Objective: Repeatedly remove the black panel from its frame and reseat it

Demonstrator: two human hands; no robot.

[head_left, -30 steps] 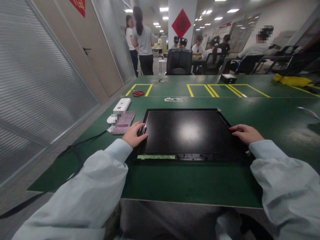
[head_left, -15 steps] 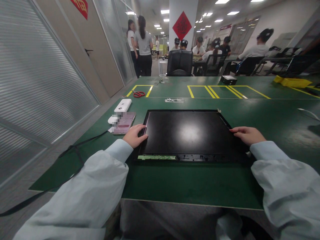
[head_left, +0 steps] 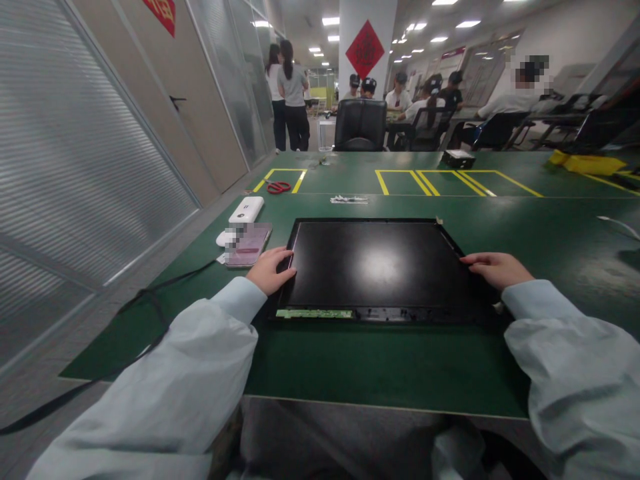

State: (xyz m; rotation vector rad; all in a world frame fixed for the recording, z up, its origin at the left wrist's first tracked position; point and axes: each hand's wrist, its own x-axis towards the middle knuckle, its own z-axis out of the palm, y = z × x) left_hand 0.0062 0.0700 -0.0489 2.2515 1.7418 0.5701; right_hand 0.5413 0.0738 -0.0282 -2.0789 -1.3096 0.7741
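A black framed screen panel [head_left: 375, 263] lies flat on the green table [head_left: 390, 367], with a bright reflection at its middle. Along its near edge, on the left, runs a narrow green circuit board [head_left: 314, 314]. My left hand [head_left: 270, 271] grips the panel's left edge between thumb and fingers. At the right edge, my right hand [head_left: 497, 269] pinches the frame with fingertips and thumb. Just beyond my left hand lies a pink phone [head_left: 255, 245], close to a white device [head_left: 247, 210].
Red-handled scissors [head_left: 278, 187], small white pieces [head_left: 349, 199] and a black-and-white box [head_left: 457, 159] lie farther back. A black strap [head_left: 150, 290] crosses the table's left side. A white cable [head_left: 617, 225] is at right. Several people stand or sit beyond the table.
Both hands keep the same hold on the panel, which has not moved. In the background, the two standing people have shifted slightly to the right.
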